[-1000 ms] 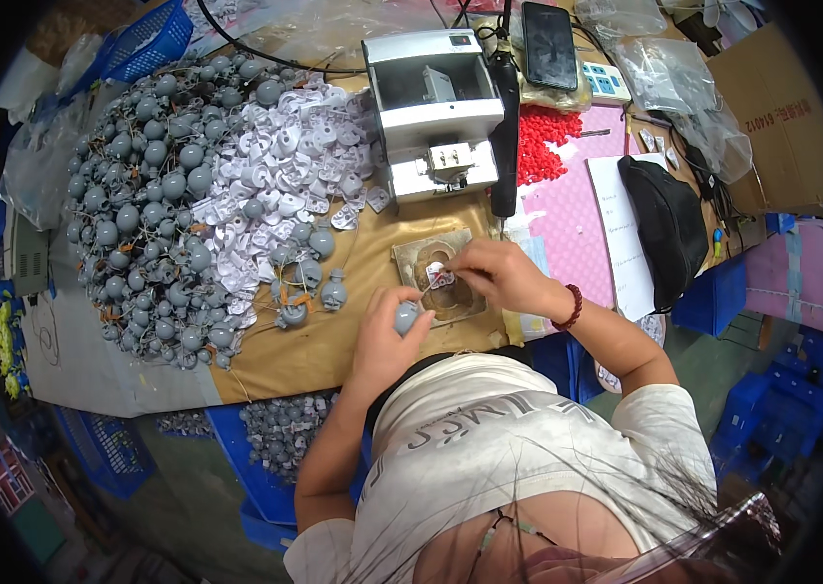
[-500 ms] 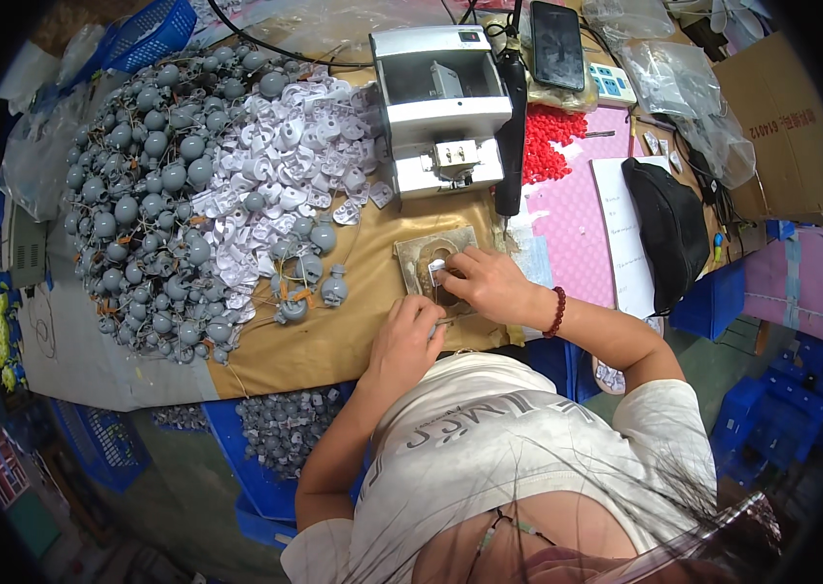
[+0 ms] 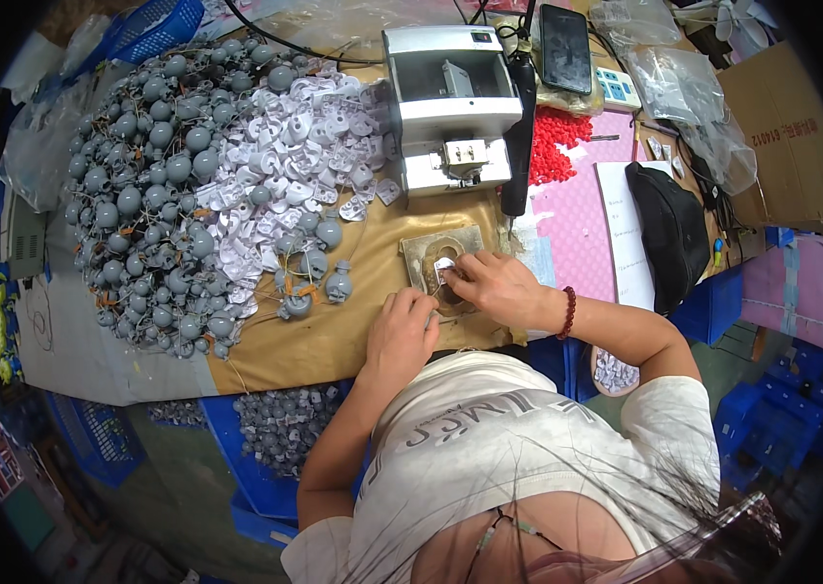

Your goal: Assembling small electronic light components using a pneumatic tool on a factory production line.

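A square, worn block with a rounded hollow lies on the brown table cover just in front of me. My right hand is over its right side, thumb and fingers pinched on a small white plastic piece above the hollow. My left hand rests at the block's near left corner with its fingers curled together; what they hold is hidden. Left of the block a few grey round parts with wires lie on the cover, beside a heap of white plastic pieces.
A large heap of grey round parts covers the left of the table. Behind the block stands a silver machine, with a black rod-shaped tool beside it. Small red pieces, a phone and a black pouch are to the right.
The white piece has tilted and sits slightly higher in my right fingers. My left hand has drawn slightly left of the block. The whole view has shifted a little.
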{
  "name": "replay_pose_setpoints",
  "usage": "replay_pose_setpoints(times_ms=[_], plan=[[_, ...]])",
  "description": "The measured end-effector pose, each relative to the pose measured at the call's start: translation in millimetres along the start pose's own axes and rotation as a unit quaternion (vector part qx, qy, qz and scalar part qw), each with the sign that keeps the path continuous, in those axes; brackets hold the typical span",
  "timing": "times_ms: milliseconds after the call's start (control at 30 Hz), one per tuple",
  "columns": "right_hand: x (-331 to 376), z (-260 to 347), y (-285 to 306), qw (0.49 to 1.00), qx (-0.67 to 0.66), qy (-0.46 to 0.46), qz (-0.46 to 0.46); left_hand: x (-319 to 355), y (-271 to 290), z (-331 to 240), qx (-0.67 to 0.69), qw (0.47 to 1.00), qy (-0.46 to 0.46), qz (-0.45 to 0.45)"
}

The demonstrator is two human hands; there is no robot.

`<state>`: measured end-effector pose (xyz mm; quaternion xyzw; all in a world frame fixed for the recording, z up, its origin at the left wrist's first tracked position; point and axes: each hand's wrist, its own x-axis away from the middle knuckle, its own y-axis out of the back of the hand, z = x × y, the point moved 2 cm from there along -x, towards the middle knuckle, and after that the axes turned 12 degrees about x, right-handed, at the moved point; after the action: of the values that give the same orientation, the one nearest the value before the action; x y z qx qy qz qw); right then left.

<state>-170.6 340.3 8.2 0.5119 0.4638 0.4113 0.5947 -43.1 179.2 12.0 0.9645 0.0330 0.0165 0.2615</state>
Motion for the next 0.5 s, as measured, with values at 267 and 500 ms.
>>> replay_pose_setpoints(times_ms=[267,500], plan=[[5.1,-21.7,12.7,0.968,-0.182,-0.082,0.151,-9.7,-27.2,9.7,-0.191,0.977,-0.08,-0.051],[25.4,-70.6,12.7,0.899,-0.357,-0.234,0.094,-12.0,-28.8,14.6,-0.2,0.975,-0.095,-0.035]])
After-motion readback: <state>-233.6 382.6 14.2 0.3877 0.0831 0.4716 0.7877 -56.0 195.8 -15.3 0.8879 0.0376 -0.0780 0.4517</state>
